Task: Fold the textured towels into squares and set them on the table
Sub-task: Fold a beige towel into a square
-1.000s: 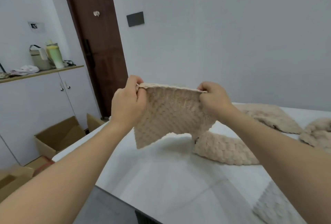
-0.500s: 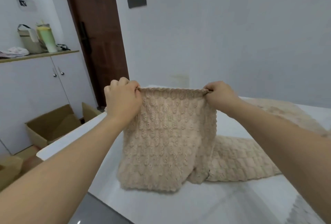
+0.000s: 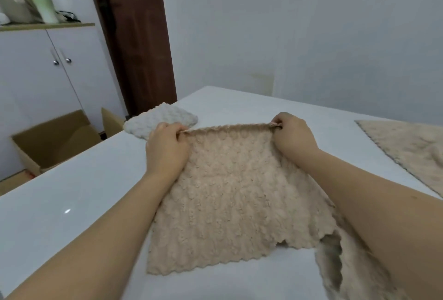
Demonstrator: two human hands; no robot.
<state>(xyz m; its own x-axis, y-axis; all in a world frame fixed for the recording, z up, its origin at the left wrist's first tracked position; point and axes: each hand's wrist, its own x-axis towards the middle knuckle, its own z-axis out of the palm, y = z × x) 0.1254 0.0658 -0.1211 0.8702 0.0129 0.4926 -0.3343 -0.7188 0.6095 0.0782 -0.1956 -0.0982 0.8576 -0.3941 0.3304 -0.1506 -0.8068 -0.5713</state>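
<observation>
A pale, plain-walled room holds a glossy white worktop (image 3: 72, 194) that fills the lower half of the head view; a dark wooden door (image 3: 134, 36) stands at about 11 o'clock, with a white cabinet (image 3: 36, 72) and an open cardboard box (image 3: 52, 139) on the floor toward 9 o'clock.

In the middle of the worktop lies a beige textured towel (image 3: 230, 199), its near edge flat on the surface and its far edge lifted slightly. The left hand (image 3: 166, 148) pinches the far left corner, fingers curled round the hem; the right hand (image 3: 293, 135) pinches the far right corner in the same way. Both grips are narrow and closed on the cloth, which is stretched taut between them.

Beyond the left hand, at roughly 10 o'clock from the held towel, sits a white towel (image 3: 160, 120), bunched into a compact pad; I cannot tell how neatly it is folded. At 3 o'clock a second beige towel (image 3: 407, 151) lies spread and flat, and a further beige cloth (image 3: 347, 266) lies under the right forearm at 5 o'clock, touching the held towel.

By my reading the task is at an early to middle point: the held towel looks to be doubled once at most and wants at least one more fold to make a square, while the two other beige pieces appear untouched.
</observation>
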